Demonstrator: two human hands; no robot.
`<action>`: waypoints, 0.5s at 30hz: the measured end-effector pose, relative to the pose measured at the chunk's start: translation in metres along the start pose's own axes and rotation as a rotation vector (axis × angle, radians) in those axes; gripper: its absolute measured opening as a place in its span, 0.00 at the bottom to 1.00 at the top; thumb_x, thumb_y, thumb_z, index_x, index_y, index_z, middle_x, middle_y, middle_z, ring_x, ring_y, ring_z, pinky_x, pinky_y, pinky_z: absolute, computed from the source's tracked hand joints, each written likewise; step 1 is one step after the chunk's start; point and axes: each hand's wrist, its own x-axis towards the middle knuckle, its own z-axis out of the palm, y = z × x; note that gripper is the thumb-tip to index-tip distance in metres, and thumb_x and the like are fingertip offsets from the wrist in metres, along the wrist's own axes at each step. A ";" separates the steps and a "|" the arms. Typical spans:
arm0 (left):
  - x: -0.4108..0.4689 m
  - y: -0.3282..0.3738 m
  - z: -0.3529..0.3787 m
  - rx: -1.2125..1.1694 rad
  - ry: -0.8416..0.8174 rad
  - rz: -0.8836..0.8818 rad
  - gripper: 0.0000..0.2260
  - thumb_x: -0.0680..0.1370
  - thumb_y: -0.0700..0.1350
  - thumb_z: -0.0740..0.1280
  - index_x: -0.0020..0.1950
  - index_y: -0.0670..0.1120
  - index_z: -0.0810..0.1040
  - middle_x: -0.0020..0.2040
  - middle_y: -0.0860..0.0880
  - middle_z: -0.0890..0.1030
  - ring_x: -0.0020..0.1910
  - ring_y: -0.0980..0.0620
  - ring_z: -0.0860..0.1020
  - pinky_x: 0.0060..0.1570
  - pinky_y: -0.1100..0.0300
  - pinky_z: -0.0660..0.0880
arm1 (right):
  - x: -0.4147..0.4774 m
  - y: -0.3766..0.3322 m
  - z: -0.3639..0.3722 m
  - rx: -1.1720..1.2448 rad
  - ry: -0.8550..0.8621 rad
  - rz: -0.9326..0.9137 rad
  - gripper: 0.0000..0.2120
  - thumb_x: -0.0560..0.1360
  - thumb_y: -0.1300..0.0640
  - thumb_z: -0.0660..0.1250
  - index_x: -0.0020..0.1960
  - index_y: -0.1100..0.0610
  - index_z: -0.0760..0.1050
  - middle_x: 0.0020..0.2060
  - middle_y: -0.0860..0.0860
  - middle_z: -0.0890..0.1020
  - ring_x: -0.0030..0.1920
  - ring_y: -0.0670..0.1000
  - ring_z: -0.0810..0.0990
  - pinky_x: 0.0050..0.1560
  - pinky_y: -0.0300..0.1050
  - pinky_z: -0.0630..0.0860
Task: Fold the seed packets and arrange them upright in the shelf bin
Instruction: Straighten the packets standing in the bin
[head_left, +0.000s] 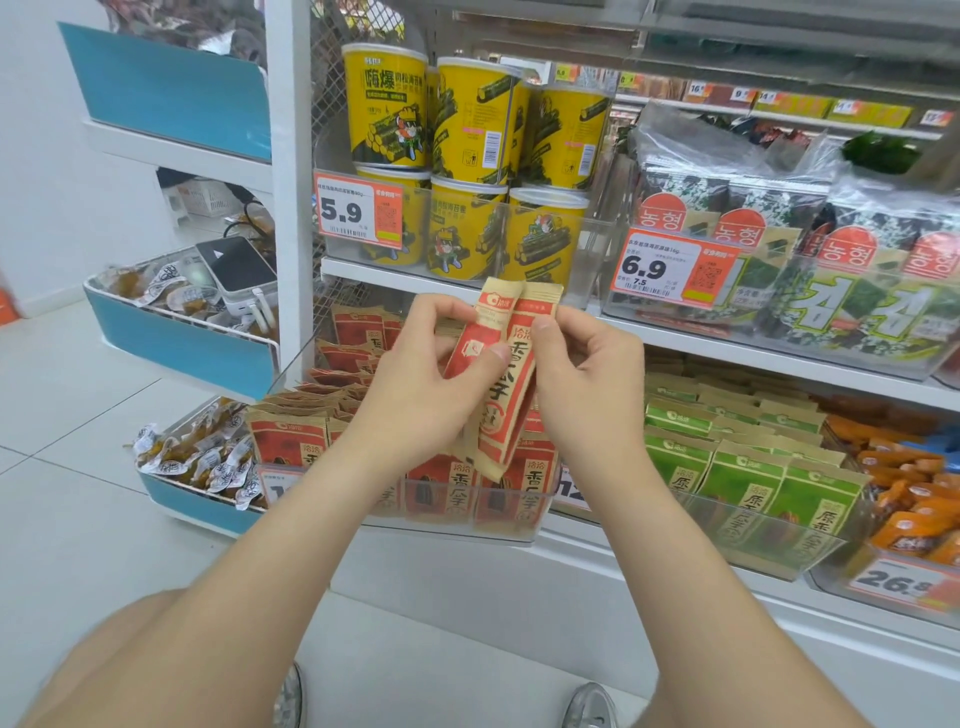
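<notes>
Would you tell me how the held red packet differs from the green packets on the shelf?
The red packet tilts between left hand and right hand; the green packets stand upright in their bin. The red packet is folded lengthwise; the green packets show flat fronts. Both have tan tops.

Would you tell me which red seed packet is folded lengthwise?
The red packet pinched between left hand and right hand over the clear bin: it is creased into a narrow strip, while the other red packets stand flat inside.

Matt kraft-paper seed packet (501, 374); clear glossy plastic bin (519, 506).
</notes>
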 end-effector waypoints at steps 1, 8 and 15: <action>0.000 -0.001 0.001 0.032 -0.028 0.007 0.10 0.85 0.55 0.68 0.64 0.59 0.71 0.49 0.54 0.88 0.45 0.53 0.87 0.49 0.46 0.82 | 0.000 -0.001 -0.001 0.044 0.000 0.014 0.12 0.83 0.51 0.67 0.49 0.56 0.86 0.39 0.55 0.87 0.41 0.55 0.86 0.46 0.67 0.82; -0.005 0.003 0.010 -0.183 -0.149 -0.039 0.17 0.85 0.63 0.62 0.68 0.56 0.68 0.62 0.55 0.84 0.61 0.64 0.82 0.62 0.57 0.76 | -0.002 -0.009 -0.005 0.363 -0.176 0.228 0.11 0.83 0.52 0.72 0.61 0.57 0.87 0.52 0.57 0.89 0.57 0.61 0.88 0.57 0.60 0.86; -0.005 0.001 0.023 -0.268 -0.162 -0.100 0.12 0.87 0.62 0.58 0.56 0.55 0.73 0.49 0.51 0.80 0.49 0.52 0.78 0.52 0.52 0.74 | -0.001 -0.010 -0.008 0.493 -0.137 0.309 0.09 0.81 0.60 0.73 0.57 0.64 0.85 0.50 0.61 0.89 0.48 0.55 0.88 0.53 0.52 0.86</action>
